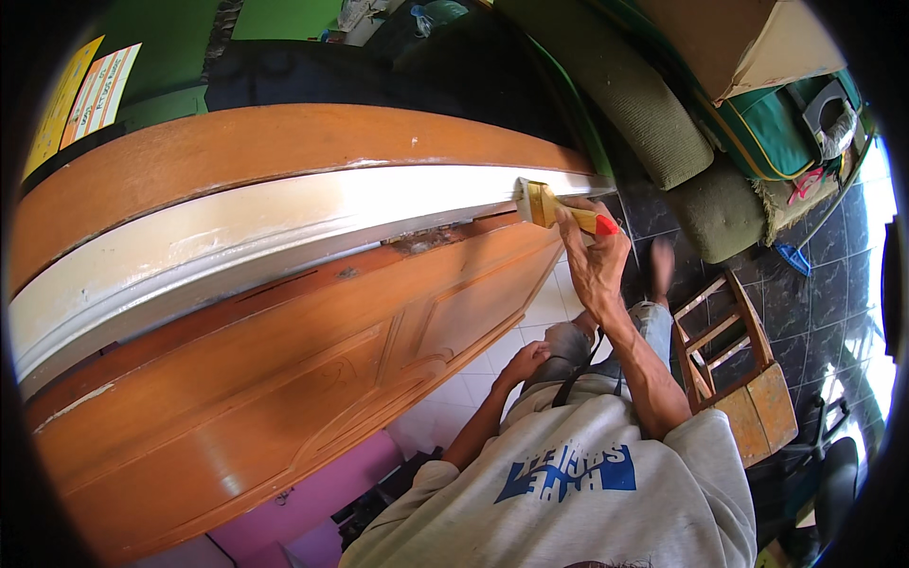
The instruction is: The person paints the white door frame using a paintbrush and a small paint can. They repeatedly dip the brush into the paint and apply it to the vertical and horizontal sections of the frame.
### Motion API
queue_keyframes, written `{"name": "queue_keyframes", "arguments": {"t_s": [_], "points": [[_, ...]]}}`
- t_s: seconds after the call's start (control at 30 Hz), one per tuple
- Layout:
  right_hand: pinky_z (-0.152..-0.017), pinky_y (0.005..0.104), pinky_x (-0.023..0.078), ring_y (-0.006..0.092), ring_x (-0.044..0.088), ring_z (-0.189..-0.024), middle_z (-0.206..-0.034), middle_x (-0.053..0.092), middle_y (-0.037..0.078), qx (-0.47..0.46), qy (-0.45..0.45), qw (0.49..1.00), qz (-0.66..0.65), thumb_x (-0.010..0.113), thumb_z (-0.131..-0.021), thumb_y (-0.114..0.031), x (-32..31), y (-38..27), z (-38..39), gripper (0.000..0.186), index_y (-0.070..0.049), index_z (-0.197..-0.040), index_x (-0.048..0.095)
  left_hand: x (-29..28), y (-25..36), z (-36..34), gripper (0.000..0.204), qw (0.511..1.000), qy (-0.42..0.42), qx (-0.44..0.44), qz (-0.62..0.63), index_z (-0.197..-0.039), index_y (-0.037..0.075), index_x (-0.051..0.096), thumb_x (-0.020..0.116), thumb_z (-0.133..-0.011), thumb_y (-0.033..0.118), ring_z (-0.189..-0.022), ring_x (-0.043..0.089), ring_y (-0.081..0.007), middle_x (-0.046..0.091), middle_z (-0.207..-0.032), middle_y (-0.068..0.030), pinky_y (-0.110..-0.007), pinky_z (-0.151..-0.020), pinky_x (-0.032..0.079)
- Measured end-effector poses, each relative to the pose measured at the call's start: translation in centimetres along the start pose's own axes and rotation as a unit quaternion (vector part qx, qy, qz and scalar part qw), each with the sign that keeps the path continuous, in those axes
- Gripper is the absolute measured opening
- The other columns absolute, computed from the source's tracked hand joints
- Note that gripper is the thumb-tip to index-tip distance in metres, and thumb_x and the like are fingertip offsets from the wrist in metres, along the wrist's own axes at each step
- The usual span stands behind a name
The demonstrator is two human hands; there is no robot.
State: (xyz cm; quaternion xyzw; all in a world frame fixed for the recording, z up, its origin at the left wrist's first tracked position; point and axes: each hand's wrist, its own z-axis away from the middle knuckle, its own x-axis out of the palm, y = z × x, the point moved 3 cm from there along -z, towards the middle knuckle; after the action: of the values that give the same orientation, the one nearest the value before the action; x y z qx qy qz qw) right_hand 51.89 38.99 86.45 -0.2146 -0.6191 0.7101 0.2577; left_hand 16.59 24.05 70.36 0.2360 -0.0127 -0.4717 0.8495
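In my right hand (597,251) is a paintbrush (571,214) with a yellowish handle, red at its end. Its bristle end lies against the right part of a long white-painted frame beam (312,201), and my fingers are closed round the handle. Lower down, my left hand (525,363) is by my bent knee with its fingers curled in; what they hold, if anything, is hidden. An orange-brown wooden door (312,350) with carved panels stands just under the beam, left of my body. Its top edge has a rough, worn patch.
A wooden step stool or ladder (734,364) stands at my right on dark tiles. Farther off are a cushioned seat (653,142), a green bag (772,133) and a cardboard box (748,43). An orange wooden strip (284,137) runs above the white beam.
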Motion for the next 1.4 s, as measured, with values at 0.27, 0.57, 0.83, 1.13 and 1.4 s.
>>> {"name": "queue_keyframes", "arguments": {"t_s": [0.27,0.57,0.83,1.13,1.4], "points": [[-0.071,0.033,0.055,0.023,0.071,-0.079,-0.092,0.073,0.015,-0.029,-0.022,0.998,-0.044,0.074,-0.093,-0.011,-0.8,-5.4,0.1,0.019,0.0,-0.108,0.073,0.0,0.2,-0.2,0.041,1.0,-0.002,0.008,0.02,-0.135,-0.003,0.057,0.059,-0.103,0.023,-0.118,0.061,-0.0193,0.065,-0.128,-0.0125,-0.034,-0.104,0.046],[-0.068,0.0276,0.054,0.014,0.068,-0.076,-0.089,0.072,0.01,-0.066,-0.053,0.987,-0.134,0.073,-0.094,-0.01,-1.1,-9.3,0.4,0.018,0.001,-0.108,0.073,0.0,1.2,-0.1,0.045,1.0,0.006,0.011,0.002,-0.137,-0.002,0.056,0.062,-0.101,0.024,-0.118,0.062,-0.024,0.066,-0.129,-0.0162,-0.035,-0.104,0.048],[-0.07,0.0299,0.058,0.0161,0.069,-0.075,-0.084,0.07,0.009,0.167,-0.043,0.913,-0.37,0.068,-0.1,-0.026,-0.8,-7.3,-0.9,0.033,0.006,-0.107,0.07,0.1,1.6,0.1,0.044,1.0,0.004,0.019,0.02,-0.135,-0.003,0.056,0.059,-0.102,0.025,-0.12,0.06,-0.0215,0.065,-0.13,-0.0149,-0.035,-0.105,0.046],[-0.066,0.0316,0.06,0.0188,0.071,-0.074,-0.083,0.071,0.012,0.242,0.031,0.899,-0.363,0.071,-0.097,-0.03,0.1,5.3,-0.4,0.038,0.008,-0.101,0.07,0.1,1.1,-0.3,0.045,1.0,0.007,0.025,-0.006,-0.134,-0.002,0.058,0.063,-0.1,0.027,-0.113,0.064,-0.0228,0.068,-0.125,-0.0156,-0.034,-0.1,0.049],[-0.066,0.0284,0.054,0.0123,0.066,-0.072,-0.079,0.072,0.008,0.155,0.053,0.974,-0.154,0.069,-0.099,-0.028,-1.6,7.7,-1.6,0.032,0.004,-0.101,0.072,0.1,1.1,0.1,0.044,1.0,0.014,0.004,-0.009,-0.134,-0.002,0.058,0.063,-0.1,0.026,-0.114,0.064,-0.0227,0.067,-0.125,-0.0155,-0.035,-0.101,0.049]]}}
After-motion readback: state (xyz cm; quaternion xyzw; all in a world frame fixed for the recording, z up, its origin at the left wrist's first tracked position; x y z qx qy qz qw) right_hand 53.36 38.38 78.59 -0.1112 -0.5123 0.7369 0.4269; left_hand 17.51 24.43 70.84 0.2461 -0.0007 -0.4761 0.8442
